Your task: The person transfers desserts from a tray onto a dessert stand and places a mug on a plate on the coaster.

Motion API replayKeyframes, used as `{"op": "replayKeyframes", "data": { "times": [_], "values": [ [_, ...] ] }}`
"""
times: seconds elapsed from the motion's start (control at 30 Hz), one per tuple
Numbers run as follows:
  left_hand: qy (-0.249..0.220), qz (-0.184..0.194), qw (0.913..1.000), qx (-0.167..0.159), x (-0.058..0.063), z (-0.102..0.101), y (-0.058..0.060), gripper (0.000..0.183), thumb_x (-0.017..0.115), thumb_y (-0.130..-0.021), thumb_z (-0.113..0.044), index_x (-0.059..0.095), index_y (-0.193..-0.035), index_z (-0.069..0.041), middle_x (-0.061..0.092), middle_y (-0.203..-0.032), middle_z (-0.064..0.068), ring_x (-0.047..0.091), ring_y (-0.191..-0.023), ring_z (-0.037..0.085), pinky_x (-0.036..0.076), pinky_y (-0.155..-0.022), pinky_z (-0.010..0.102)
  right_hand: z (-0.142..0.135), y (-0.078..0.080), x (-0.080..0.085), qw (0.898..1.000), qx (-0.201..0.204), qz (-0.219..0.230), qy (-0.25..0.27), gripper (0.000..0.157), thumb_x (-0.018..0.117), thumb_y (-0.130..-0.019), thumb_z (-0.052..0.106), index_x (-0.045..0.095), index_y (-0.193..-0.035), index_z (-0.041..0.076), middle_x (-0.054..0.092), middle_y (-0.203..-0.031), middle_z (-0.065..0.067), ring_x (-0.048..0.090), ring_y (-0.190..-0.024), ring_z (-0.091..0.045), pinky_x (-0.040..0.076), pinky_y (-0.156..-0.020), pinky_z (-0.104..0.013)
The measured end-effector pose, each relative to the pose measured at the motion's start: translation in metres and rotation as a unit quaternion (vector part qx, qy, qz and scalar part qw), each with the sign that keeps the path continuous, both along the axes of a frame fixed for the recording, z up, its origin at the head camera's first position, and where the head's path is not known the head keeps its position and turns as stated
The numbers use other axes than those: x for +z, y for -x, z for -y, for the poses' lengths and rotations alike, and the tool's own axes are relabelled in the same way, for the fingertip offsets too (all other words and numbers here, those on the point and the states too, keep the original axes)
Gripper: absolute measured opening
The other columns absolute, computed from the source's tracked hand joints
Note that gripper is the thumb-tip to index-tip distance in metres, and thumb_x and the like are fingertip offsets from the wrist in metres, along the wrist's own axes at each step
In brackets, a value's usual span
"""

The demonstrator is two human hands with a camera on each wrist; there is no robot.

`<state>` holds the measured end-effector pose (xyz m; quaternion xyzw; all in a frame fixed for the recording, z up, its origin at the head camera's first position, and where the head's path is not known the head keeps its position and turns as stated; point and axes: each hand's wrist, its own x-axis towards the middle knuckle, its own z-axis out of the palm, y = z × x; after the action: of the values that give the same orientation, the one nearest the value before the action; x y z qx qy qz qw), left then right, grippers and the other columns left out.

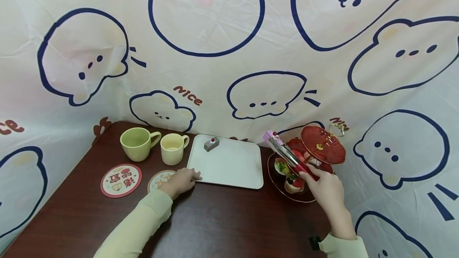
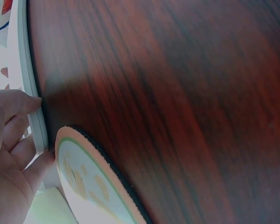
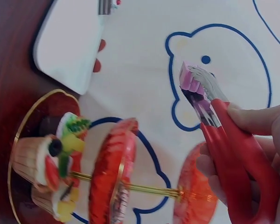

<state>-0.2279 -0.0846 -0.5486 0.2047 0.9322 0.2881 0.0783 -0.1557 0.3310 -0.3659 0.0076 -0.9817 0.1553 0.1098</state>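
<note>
My right hand point(image 1: 324, 188) grips red-handled tongs point(image 3: 242, 172) by the handles. A small purple cake slice point(image 3: 190, 78) sits between their metal ends. In the head view the tongs reach over a tiered red stand point(image 1: 328, 152) with cupcakes point(image 1: 294, 184) on its bottom plate. My left hand point(image 1: 183, 181) is at the front left corner of a white tray point(image 1: 229, 166), its fingers bent round the edge. In the left wrist view one fingertip lies on the tray's rim. A grey cake slice point(image 1: 211, 143) topped with a red dot lies at the tray's back left.
Left of the tray stand a green mug point(image 1: 136, 143) and a smaller cream mug point(image 1: 173, 148). A red-rimmed coaster point(image 1: 121, 180) lies in front of them, and another coaster point(image 2: 91, 182) is partly under my left hand. Patterned cloth point(image 1: 215, 71) hangs behind the dark wooden table point(image 1: 222, 222).
</note>
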Motion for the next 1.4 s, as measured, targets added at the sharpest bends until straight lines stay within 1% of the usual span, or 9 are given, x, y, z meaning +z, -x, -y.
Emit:
{"op": "replayKeyframes", "data": {
  "times": [0.23, 0.33, 0.63, 0.8, 0.93, 1.07, 1.13, 1.3, 1.4],
  "values": [
    [0.001, 0.002, 1.0, -0.002, -0.001, 0.0, 0.002, 0.03, 0.063, -0.09, 0.007, 0.079, -0.113, -0.005, 0.067, -0.131, 0.018, 0.059, -0.126, 0.041, 0.047, -0.105, 0.054, -0.009, -0.007, 0.015, 0.999, -0.009, -0.043, -0.016, 0.049, 0.077, -0.093, 0.027, 0.067, -0.132, -0.001, 0.048, -0.049, -0.001, 0.039, -0.048, -0.02, 0.032, -0.045, -0.03],
    [0.003, 0.006, 1.0, -0.004, 0.0, 0.0, 0.001, 0.031, 0.063, -0.09, 0.007, 0.079, -0.113, -0.004, 0.067, -0.132, 0.017, 0.057, -0.128, 0.042, 0.045, -0.107, 0.054, -0.014, -0.01, 0.02, 0.998, -0.014, -0.055, -0.014, 0.047, 0.077, -0.093, 0.025, 0.068, -0.129, -0.003, 0.056, -0.055, -0.005, 0.041, -0.05, -0.02, 0.033, -0.045, -0.029],
    [0.004, 0.004, 1.0, 0.002, 0.0, 0.0, 0.0, 0.03, 0.063, -0.089, 0.007, 0.079, -0.112, -0.004, 0.068, -0.13, 0.017, 0.06, -0.126, 0.04, 0.046, -0.106, 0.054, -0.028, -0.021, 0.035, 0.998, -0.06, -0.034, -0.006, 0.051, 0.073, -0.096, 0.031, 0.064, -0.132, -0.005, 0.064, -0.065, -0.012, 0.044, -0.054, -0.023, 0.035, -0.045, -0.029],
    [-0.003, -0.004, 1.0, 0.007, -0.001, -0.001, 0.0, 0.031, 0.062, -0.088, 0.008, 0.08, -0.11, -0.004, 0.069, -0.128, 0.017, 0.06, -0.125, 0.04, 0.046, -0.107, 0.053, -0.037, -0.027, 0.039, 0.997, -0.061, -0.04, -0.018, 0.051, 0.072, -0.097, 0.028, 0.063, -0.132, -0.007, 0.069, -0.073, -0.018, 0.046, -0.052, -0.021, 0.035, -0.044, -0.029],
    [-0.006, -0.003, 1.0, 0.005, 0.0, -0.002, 0.0, 0.031, 0.062, -0.089, 0.008, 0.08, -0.111, -0.004, 0.069, -0.128, 0.017, 0.06, -0.125, 0.04, 0.046, -0.106, 0.053, -0.045, -0.028, 0.041, 0.997, -0.07, -0.038, -0.019, 0.052, 0.07, -0.098, 0.032, 0.063, -0.133, -0.007, 0.068, -0.072, -0.019, 0.046, -0.052, -0.021, 0.033, -0.044, -0.03],
    [-0.007, 0.0, 1.0, 0.005, -0.001, -0.002, 0.001, 0.031, 0.062, -0.088, 0.008, 0.079, -0.112, -0.004, 0.069, -0.129, 0.017, 0.06, -0.125, 0.04, 0.046, -0.106, 0.053, -0.052, -0.028, 0.044, 0.996, -0.086, -0.032, -0.019, 0.054, 0.068, -0.099, 0.036, 0.063, -0.134, -0.005, 0.062, -0.064, -0.012, 0.043, -0.051, -0.022, 0.033, -0.043, -0.03],
    [-0.002, -0.003, 1.0, 0.005, -0.002, -0.002, 0.001, 0.032, 0.062, -0.088, 0.008, 0.079, -0.112, -0.004, 0.069, -0.129, 0.017, 0.06, -0.125, 0.041, 0.046, -0.106, 0.053, -0.057, -0.027, 0.045, 0.995, -0.087, -0.034, -0.024, 0.054, 0.068, -0.1, 0.036, 0.063, -0.133, -0.006, 0.062, -0.065, -0.014, 0.043, -0.051, -0.023, 0.033, -0.042, -0.031],
    [0.0, 0.001, 1.0, 0.006, -0.002, -0.001, 0.0, 0.032, 0.062, -0.088, 0.008, 0.079, -0.112, -0.004, 0.068, -0.129, 0.017, 0.059, -0.126, 0.041, 0.046, -0.107, 0.053, -0.065, -0.023, 0.043, 0.995, -0.095, -0.016, -0.029, 0.053, 0.067, -0.1, 0.034, 0.063, -0.131, -0.008, 0.067, -0.084, -0.028, 0.046, -0.056, -0.025, 0.036, -0.045, -0.032],
    [-0.004, 0.002, 1.0, 0.005, -0.002, 0.0, -0.001, 0.031, 0.062, -0.089, 0.008, 0.079, -0.112, -0.004, 0.068, -0.129, 0.017, 0.06, -0.125, 0.04, 0.047, -0.106, 0.053, -0.068, -0.021, 0.042, 0.994, -0.102, 0.003, -0.029, 0.054, 0.067, -0.1, 0.035, 0.062, -0.132, -0.008, 0.067, -0.088, -0.03, 0.047, -0.058, -0.026, 0.036, -0.046, -0.033]
  ]
}}
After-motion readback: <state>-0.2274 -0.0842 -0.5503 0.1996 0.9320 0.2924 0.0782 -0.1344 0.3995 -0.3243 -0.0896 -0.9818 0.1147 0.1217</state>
